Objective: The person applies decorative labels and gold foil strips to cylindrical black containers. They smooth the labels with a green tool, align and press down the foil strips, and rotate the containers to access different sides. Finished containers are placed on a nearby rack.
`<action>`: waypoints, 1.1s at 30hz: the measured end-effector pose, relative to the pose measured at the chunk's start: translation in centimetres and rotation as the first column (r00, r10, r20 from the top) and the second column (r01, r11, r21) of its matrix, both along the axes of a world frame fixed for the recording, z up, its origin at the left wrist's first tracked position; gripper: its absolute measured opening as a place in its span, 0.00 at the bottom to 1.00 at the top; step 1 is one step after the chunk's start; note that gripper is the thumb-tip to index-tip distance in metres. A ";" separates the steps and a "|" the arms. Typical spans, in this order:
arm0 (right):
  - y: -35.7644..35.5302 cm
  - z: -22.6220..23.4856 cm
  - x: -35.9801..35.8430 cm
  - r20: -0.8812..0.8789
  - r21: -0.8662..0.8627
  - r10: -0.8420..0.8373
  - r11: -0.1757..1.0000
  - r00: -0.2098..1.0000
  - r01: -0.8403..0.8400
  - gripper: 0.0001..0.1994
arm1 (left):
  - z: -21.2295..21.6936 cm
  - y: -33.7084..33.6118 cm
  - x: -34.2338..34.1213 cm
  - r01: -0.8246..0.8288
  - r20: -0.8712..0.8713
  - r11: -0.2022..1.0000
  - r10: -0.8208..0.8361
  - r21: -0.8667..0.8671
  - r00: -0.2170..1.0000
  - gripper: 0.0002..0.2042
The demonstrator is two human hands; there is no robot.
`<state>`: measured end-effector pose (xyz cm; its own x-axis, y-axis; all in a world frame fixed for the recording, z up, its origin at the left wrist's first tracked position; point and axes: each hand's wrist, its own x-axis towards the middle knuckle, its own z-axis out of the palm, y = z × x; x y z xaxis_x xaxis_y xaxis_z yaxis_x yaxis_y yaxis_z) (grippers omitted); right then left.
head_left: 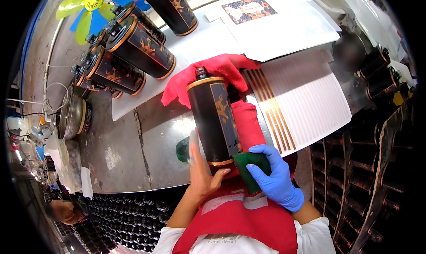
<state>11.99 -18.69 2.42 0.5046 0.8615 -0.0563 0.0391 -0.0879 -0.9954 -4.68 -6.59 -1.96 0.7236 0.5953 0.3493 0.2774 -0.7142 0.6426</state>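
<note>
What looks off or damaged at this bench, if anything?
Nothing looks damaged or spilled. Oddities: only the right hand wears a blue glove, pressing a green pad; the left hand is bare on the black canister. The red cloth lies bunched underneath.

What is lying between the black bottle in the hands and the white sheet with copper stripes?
In the head view, a red cloth lies between the black bottle and the striped sheet, under the bottle's right side.

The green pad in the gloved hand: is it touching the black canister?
Touching. The head view shows the right hand pressing the green pad against the base of the black canister, no gap visible.
</note>
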 end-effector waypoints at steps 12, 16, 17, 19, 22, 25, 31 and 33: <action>1.9 -1.3 6.7 -0.503 -0.053 -0.137 0.990 0.853 0.127 0.06 | 3.5 -2.0 3.2 0.218 -0.282 0.741 -0.041 0.635 0.959 0.17; 9.0 2.6 8.9 -0.149 -0.050 0.049 0.997 0.988 -0.057 0.09 | 3.7 -2.8 4.1 0.159 -0.246 0.744 0.007 0.649 0.969 0.17; 11.5 4.6 8.7 -0.090 0.011 0.079 0.997 0.993 -0.079 0.07 | 4.4 -2.7 4.0 0.176 -0.252 0.758 -0.016 0.628 0.968 0.18; 16.1 6.3 9.9 0.122 -0.002 0.266 0.964 0.956 -0.268 0.13 | 4.4 -2.4 4.0 0.095 -0.155 0.796 -0.001 0.598 0.988 0.18; 21.5 7.5 10.1 0.447 -0.338 0.548 0.835 0.707 -0.433 0.17 | 4.7 -2.2 1.5 -0.067 -0.055 0.914 0.097 0.400 0.994 0.26; 23.5 8.8 8.8 0.506 -0.511 0.662 0.746 0.553 -0.427 0.17 | 3.0 -1.1 -0.1 -0.170 -0.008 0.955 0.177 0.242 0.984 0.37; 21.9 11.2 7.9 0.533 -0.536 0.658 0.749 0.532 -0.390 0.15 | 0.3 0.4 -0.6 -0.211 0.078 0.939 0.197 0.271 0.977 0.39; 19.9 13.7 7.1 0.366 -0.597 0.688 0.690 0.626 -0.409 0.14 | -0.6 0.6 -1.3 -0.240 0.131 0.906 0.206 0.350 0.970 0.38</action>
<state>19.11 1.19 16.16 0.0014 0.9290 -0.3700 0.7211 -0.2573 -0.6433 -6.02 -6.01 -2.51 0.5429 0.5590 0.6267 0.4106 -0.8277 0.3825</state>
